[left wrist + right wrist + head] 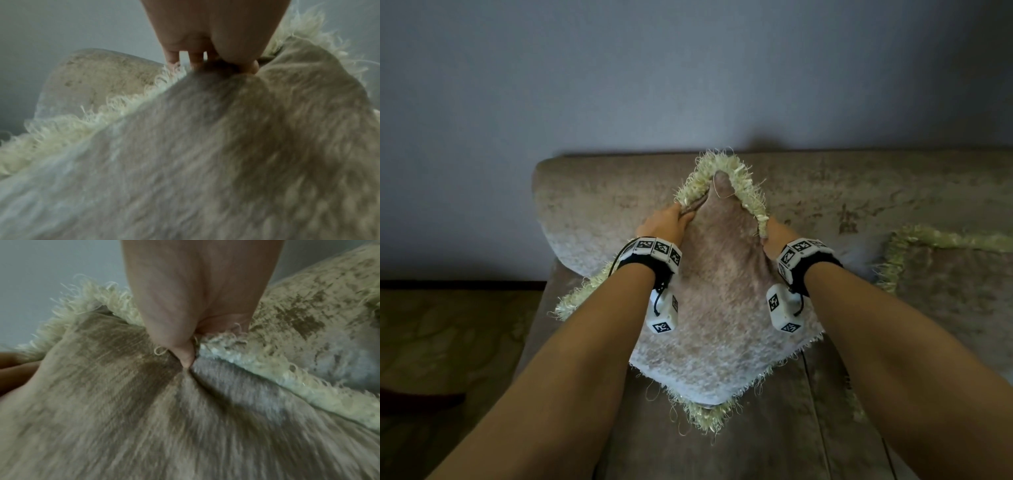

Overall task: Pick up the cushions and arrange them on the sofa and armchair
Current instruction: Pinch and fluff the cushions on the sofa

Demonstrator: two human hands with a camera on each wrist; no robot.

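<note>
A beige velvety cushion [722, 308] with a pale yellow shaggy fringe stands on one corner against the sofa [602, 192] backrest, turned like a diamond. My left hand [671, 219] pinches its upper left edge, thumb on the front face [242, 65]. My right hand [774, 233] pinches the upper right edge by the fringe; the thumb [185, 356] presses into the fabric [123, 402]. A second fringed cushion [945, 274] leans against the backrest at the right.
The sofa's left arm [561, 308] drops to a patterned floor [448, 342] at the left. A plain grey wall [688, 68] rises behind the backrest. The sofa seat [774, 428] shows a seam below the held cushion.
</note>
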